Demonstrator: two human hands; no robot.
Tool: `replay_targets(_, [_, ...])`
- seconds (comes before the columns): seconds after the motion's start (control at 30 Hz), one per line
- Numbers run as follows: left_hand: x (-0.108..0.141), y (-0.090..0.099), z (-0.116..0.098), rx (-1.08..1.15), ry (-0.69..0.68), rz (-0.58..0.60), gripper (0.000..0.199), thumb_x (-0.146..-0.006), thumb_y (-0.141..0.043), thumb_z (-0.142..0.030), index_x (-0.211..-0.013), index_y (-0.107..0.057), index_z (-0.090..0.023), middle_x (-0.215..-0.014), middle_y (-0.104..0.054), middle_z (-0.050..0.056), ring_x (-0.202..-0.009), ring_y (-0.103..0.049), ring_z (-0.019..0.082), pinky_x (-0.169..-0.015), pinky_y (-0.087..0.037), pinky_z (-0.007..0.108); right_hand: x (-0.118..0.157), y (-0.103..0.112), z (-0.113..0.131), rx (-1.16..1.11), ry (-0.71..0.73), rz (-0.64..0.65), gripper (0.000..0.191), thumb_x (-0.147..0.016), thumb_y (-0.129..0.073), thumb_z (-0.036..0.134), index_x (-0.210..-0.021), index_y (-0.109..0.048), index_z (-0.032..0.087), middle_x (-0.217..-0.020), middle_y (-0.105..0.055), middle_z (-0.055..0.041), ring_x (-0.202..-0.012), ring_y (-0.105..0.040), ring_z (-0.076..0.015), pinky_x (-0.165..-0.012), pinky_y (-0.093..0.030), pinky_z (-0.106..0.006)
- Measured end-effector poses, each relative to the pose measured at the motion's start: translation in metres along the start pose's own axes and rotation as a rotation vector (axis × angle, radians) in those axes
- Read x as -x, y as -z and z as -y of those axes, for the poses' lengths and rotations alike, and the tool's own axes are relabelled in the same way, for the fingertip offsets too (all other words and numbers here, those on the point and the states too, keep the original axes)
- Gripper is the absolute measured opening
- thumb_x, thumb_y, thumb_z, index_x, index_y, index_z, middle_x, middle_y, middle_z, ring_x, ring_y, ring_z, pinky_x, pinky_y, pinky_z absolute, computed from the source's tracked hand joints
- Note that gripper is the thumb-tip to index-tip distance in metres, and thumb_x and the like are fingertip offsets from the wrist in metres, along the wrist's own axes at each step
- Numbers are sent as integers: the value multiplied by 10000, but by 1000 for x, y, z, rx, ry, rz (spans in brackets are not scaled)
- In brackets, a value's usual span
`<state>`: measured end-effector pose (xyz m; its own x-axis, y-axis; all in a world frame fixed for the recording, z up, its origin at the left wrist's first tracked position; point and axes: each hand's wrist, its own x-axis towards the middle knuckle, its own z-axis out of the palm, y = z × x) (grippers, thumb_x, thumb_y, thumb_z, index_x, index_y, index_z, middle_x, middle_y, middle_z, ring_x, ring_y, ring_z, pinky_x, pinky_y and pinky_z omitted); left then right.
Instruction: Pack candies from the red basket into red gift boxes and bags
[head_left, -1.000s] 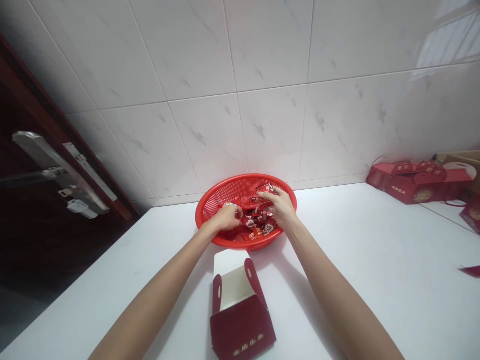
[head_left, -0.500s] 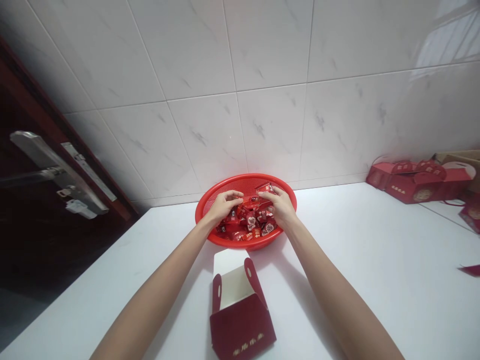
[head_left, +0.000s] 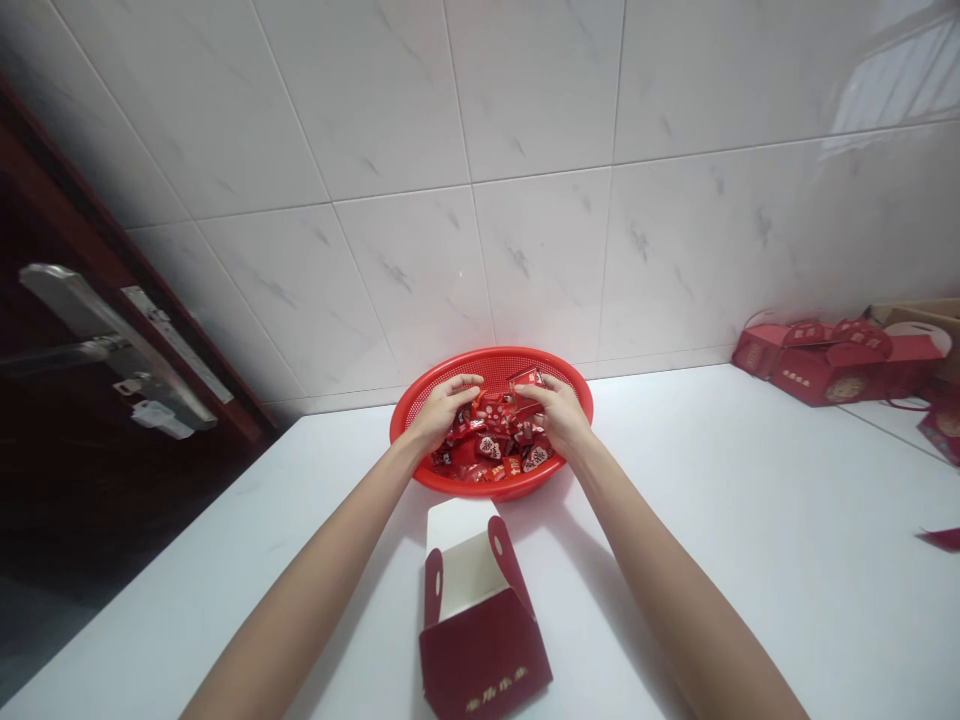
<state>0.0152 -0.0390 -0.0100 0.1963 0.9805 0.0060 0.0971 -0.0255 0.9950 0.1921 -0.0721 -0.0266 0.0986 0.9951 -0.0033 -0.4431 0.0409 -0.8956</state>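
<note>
A red oval plastic basket [head_left: 403, 455] holds a heap of candies [head_left: 491, 446] in shiny red wrappers, some with pale heart-shaped prints. My left hand [head_left: 444, 412] reaches into its left side, fingers bent around a small red wrapped candy that is partly hidden. On the right, my right hand [head_left: 559, 412] pinches a flat red wrapped candy [head_left: 528, 378] between thumb and fingers, above the heap. Just in front of the basket stands a dark red gift box [head_left: 484, 650], its top open and white inside, with gold lettering and handle flaps raised.
Several red gift boxes [head_left: 832, 370] stand at the back right against the tiled wall [head_left: 540, 260]. A dark red scrap [head_left: 941, 539] lies at the right edge of the white table [head_left: 735, 480]. To the left is a dark door with a metal handle [head_left: 112, 345].
My left hand has shifted slightly left, and the candies between my hands have been stirred. My right hand still holds its candy, moved slightly left. The open box has not moved.
</note>
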Motion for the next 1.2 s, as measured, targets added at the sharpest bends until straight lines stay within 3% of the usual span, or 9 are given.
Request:
replay_targets(0.23, [5, -6, -6, 62, 78, 21, 138, -847, -616, -190, -983, -592, -180, -645, -621, -22, -577, -646, 131, -475, -436, 199, 3, -1, 1, 56, -106, 186, 256, -590, -809, 157, -781, -640, 186, -711, -713, -14, -667, -697, -188, -497, -458, -236])
replay_targets(0.47, [5, -5, -6, -17, 105, 36, 113, -774, -636, -202, -884, -634, -175, -681, -612, -35, -601, -634, 120, -604, -494, 239, 5, -2, 2, 50, -62, 124, 238, -615, -801, 169, -755, -610, 195, -663, -711, -20, -564, -652, -159, -432, -389, -216])
replay_targets(0.67, [-2, 0, 8, -510, -27, -9, 120, -690, -572, -206, -748, -674, -183, -735, -682, 15, -731, -639, 181, -689, -479, 282, 4, -2, 2, 54, -52, 97, 231, -599, -791, 178, -746, -614, 205, -642, -700, 0, -549, -633, -151, -428, -382, -218])
replay_targets(0.73, [-1, 0, 11, -680, -75, 77, 133, -687, -571, -232, -717, -693, -188, -758, -709, 27, -767, -651, 203, -708, -478, 287, 4, -2, 1, 58, -51, 80, 230, -593, -784, 178, -754, -623, 208, -650, -702, 2, -559, -632, -156, -424, -381, -222])
replay_targets(0.8, [1, -1, 13, -795, -82, 243, 142, -696, -607, -289, -724, -714, -200, -757, -718, 23, -763, -652, 208, -679, -470, 275, 4, -3, 2, 63, -46, 74, 231, -585, -782, 181, -752, -624, 208, -661, -704, 4, -571, -631, -154, -433, -389, -223])
replay_targets(0.9, [6, -3, 14, -937, 16, 476, 202, -638, -725, -373, -754, -737, -209, -677, -684, 3, -674, -628, 199, -574, -427, 255, 4, -4, 2, 64, -42, 64, 239, -578, -783, 188, -751, -620, 206, -665, -698, 11, -563, -620, -143, -444, -395, -222])
replay_targets(0.97, [7, -3, 16, -954, 93, 524, 269, -592, -764, -359, -814, -750, -207, -648, -668, -5, -624, -621, 197, -532, -413, 252, 5, -4, 2, 66, -45, 59, 242, -578, -781, 193, -754, -616, 210, -650, -689, 13, -553, -615, -146, -432, -378, -224])
replay_targets(1.07, [4, -2, 18, -832, 28, 465, 303, -603, -705, -253, -896, -757, -190, -749, -718, 24, -705, -668, 221, -599, -482, 268, 5, -3, 2, 66, -35, 69, 217, -591, -772, 199, -737, -612, 210, -647, -683, 7, -587, -632, -161, -444, -390, -232])
replay_targets(1.2, [-3, -1, 18, -540, -209, 217, 438, -680, -665, -245, -1107, -706, -157, -1102, -735, 104, -914, -688, 233, -780, -552, 327, 2, -2, 0, 43, -27, 56, 212, -595, -766, 208, -713, -590, 212, -657, -678, 15, -569, -612, -147, -448, -390, -232])
